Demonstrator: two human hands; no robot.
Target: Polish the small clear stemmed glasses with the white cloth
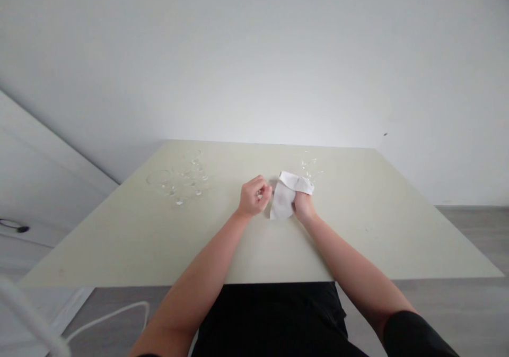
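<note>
My left hand (254,195) is curled into a loose fist just above the cream table (159,240), near its middle. A small clear glint shows between its fingers, but I cannot make out what it is. My right hand (304,206) sits close beside it on the right and grips a white cloth (285,195). The cloth hangs bunched between the two hands and hides the right fingers. Several clear glasses (178,179) stand to the left of my hands. Another clear glass (308,164) stands just behind the cloth.
The table backs onto a plain white wall. A white cabinet with a dark handle (14,226) stands at the left. A white cable (107,317) runs over the grey floor at the lower left. My lap in dark clothing is at the table's near edge.
</note>
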